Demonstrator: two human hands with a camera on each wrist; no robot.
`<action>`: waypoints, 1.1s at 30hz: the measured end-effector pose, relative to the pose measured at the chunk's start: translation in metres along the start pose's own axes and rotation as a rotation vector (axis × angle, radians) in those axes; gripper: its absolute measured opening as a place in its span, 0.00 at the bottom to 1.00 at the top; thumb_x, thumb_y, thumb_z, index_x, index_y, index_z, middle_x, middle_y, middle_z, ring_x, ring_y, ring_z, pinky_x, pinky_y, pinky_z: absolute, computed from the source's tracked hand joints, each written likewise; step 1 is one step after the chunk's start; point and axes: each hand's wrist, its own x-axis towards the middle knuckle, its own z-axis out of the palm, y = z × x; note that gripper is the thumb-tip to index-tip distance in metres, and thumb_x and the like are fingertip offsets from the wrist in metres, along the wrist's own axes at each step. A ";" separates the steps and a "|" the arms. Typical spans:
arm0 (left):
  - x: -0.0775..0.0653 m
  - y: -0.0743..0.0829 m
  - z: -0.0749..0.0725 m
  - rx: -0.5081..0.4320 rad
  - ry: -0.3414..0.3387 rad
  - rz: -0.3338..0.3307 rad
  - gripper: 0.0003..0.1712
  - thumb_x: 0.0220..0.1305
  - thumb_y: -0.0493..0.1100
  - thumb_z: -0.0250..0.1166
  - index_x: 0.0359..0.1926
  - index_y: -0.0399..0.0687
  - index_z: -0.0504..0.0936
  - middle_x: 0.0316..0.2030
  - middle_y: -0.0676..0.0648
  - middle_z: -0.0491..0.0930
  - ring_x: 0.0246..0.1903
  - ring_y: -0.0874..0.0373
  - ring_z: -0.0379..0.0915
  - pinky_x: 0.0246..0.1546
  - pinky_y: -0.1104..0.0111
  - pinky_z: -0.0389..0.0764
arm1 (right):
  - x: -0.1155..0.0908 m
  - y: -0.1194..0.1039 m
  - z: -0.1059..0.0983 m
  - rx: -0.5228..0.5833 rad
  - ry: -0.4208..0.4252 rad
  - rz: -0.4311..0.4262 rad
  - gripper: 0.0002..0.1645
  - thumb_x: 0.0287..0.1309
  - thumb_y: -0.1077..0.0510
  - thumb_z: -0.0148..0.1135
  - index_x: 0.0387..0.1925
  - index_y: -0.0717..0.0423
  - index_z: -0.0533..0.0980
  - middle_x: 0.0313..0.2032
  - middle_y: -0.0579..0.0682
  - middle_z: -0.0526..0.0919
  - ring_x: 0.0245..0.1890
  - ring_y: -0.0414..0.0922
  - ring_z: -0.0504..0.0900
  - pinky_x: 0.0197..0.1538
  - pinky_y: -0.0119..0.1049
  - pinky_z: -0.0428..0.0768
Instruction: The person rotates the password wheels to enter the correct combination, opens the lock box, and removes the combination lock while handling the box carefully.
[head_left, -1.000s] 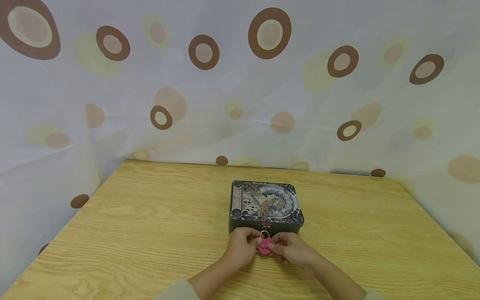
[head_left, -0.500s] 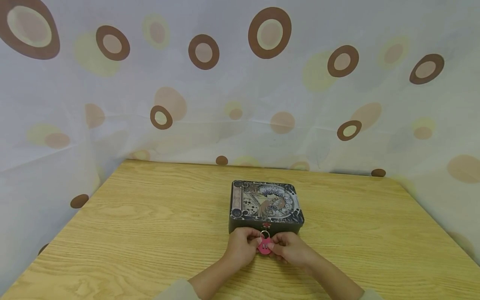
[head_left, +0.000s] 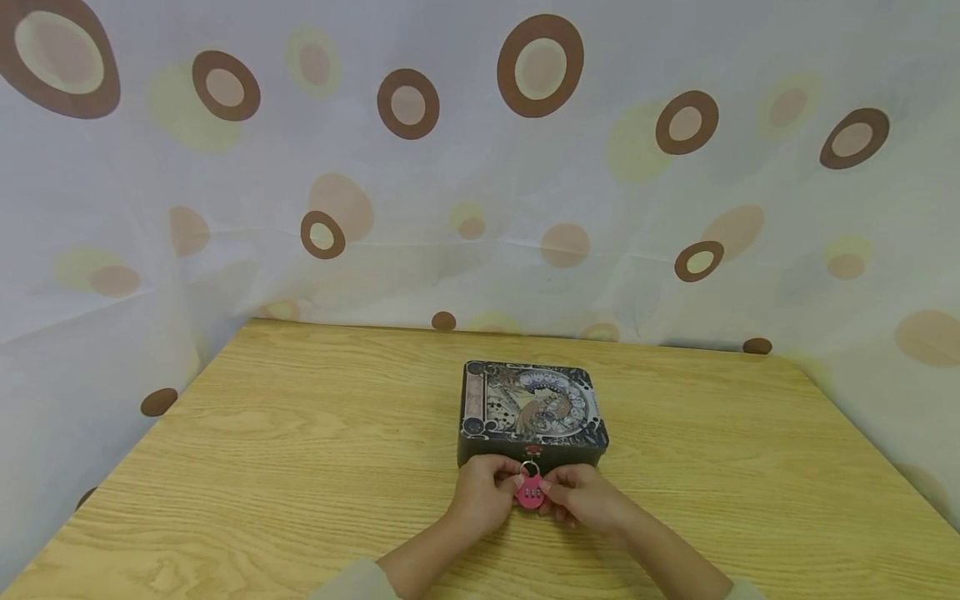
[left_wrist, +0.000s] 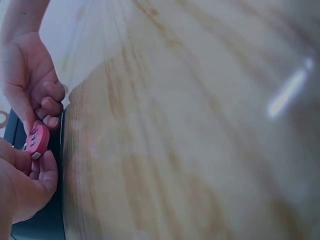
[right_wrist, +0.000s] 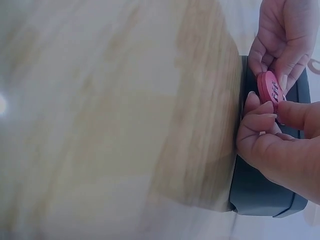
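Observation:
A pink combination padlock [head_left: 531, 493] with several small dials hangs by its metal shackle from the red clasp [head_left: 532, 451] on the front of a dark box with a printed lid [head_left: 540, 404]. From the left, my left hand [head_left: 483, 496] pinches the padlock's body between thumb and fingers. My right hand [head_left: 588, 496] pinches its right edge, the thumb beside the dials. Both wrist views show the pink padlock [left_wrist: 38, 142] between the two hands, close to the box's dark side [right_wrist: 255, 187]. The numbers on the dials are too small to read.
The box rests on a light wooden table [head_left: 315, 433], its lid down. Behind the table hangs a pale cloth [head_left: 465, 275] patterned with brown and yellow circles. Light sleeves [head_left: 358, 581] show at the bottom edge.
My right thumb has shifted a little to the right off the padlock's dials, so more of them show now. The left hand and the box have stayed in place.

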 end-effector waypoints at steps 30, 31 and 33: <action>0.001 -0.001 0.000 -0.022 -0.009 -0.023 0.05 0.56 0.29 0.60 0.30 0.28 0.81 0.25 0.41 0.80 0.22 0.66 0.69 0.20 0.78 0.72 | 0.000 0.002 0.000 0.023 -0.011 -0.061 0.12 0.60 0.64 0.53 0.37 0.74 0.71 0.20 0.45 0.69 0.21 0.38 0.66 0.22 0.25 0.66; 0.001 -0.001 0.000 -0.023 -0.009 -0.023 0.05 0.56 0.29 0.60 0.30 0.29 0.81 0.25 0.41 0.80 0.22 0.66 0.69 0.20 0.78 0.72 | 0.000 0.002 0.000 0.023 -0.011 -0.063 0.12 0.60 0.64 0.53 0.36 0.75 0.71 0.20 0.45 0.69 0.21 0.38 0.66 0.22 0.25 0.65; 0.001 -0.001 0.000 -0.018 -0.008 -0.025 0.04 0.56 0.29 0.61 0.30 0.29 0.81 0.24 0.41 0.80 0.22 0.66 0.69 0.20 0.78 0.72 | 0.001 0.002 0.001 0.024 -0.012 -0.062 0.12 0.60 0.64 0.52 0.36 0.74 0.71 0.20 0.45 0.69 0.21 0.38 0.66 0.22 0.25 0.65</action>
